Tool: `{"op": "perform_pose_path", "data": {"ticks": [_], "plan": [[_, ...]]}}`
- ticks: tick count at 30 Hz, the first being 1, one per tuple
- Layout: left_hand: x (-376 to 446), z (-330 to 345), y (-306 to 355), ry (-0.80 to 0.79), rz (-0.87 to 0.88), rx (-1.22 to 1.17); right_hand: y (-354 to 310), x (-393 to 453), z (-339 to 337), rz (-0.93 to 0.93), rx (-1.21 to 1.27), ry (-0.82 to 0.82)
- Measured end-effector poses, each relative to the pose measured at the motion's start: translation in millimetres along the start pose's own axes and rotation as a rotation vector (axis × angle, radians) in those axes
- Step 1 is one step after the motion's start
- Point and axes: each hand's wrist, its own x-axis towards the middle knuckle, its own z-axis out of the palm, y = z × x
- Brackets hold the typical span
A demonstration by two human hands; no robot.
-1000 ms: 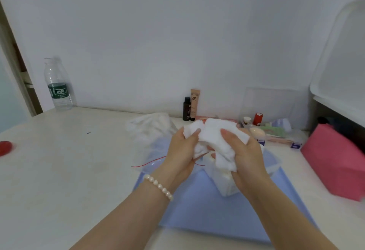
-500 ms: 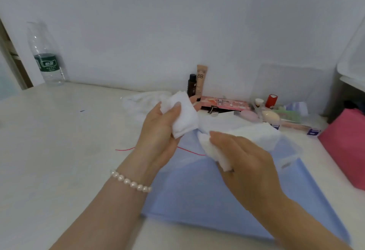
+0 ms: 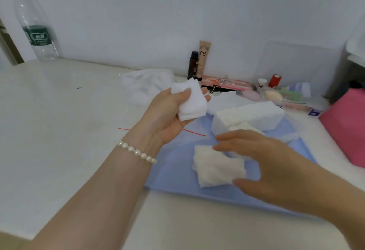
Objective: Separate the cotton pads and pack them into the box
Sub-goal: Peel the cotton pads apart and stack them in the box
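White table [image 3: 59,131] | box [image 3: 292,137]: pad stack [image 3: 256,115] | left hand [image 3: 169,115] grips pads [image 3: 192,101] | right hand [image 3: 266,160] spread

A person's left hand [image 3: 169,115], with a pearl bracelet [image 3: 136,152] at the wrist, holds a small stack of white cotton pads [image 3: 190,102] raised above a pale table [image 3: 59,131]. The right hand [image 3: 262,162] hovers with fingers spread over another clump of pads [image 3: 215,165] lying on a blue mat [image 3: 173,170]. Behind it sits a clear box [image 3: 250,117] holding white pads.
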Motion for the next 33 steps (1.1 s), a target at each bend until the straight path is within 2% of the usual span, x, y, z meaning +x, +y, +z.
{"op": "perform_pose_path", "data": {"ticks": [4,7,15,21,26,28,29,31,32,33], "plan": [[-1.3,4.9,-7.8,-0.020,-0.017,0.063,4.4,1.4,-2.6,0.141,-0.166,0.015],[-1.0,6.2,-12.0,-0.038,-0.036,0.083,-0.3,5.5,9.8,0.151,-0.227,-0.079],[-1.2,4.8,-15.0,-0.051,-0.043,0.098,4.8,11.8,23.7,0.182,-0.258,-0.170],[-2.8,6.9,-17.6,-0.059,-0.076,0.086,11.9,7.0,13.2,0.245,-0.014,-0.119],[-2.9,8.7,-22.8,-0.050,-0.073,0.050,10.5,8.2,16.9,0.294,-0.005,0.007],[-3.0,9.6,-24.5,-0.043,-0.049,0.031,8.9,8.2,14.7,0.292,0.003,0.138],[-2.8,9.6,-25.4,-0.041,-0.032,0.016,7.1,7.9,10.6,0.303,0.082,0.260],[-2.7,10.6,-27.4,-0.056,0.003,-0.002,0.4,8.9,-4.9,0.307,0.486,0.546],[-3.5,11.5,-29.7,-0.065,0.015,0.005,-3.0,9.7,-11.9,0.288,0.764,0.605],[-4.3,13.2,-32.9,-0.068,0.024,0.023,-6.1,11.2,-15.7,0.280,1.011,0.594]]}}
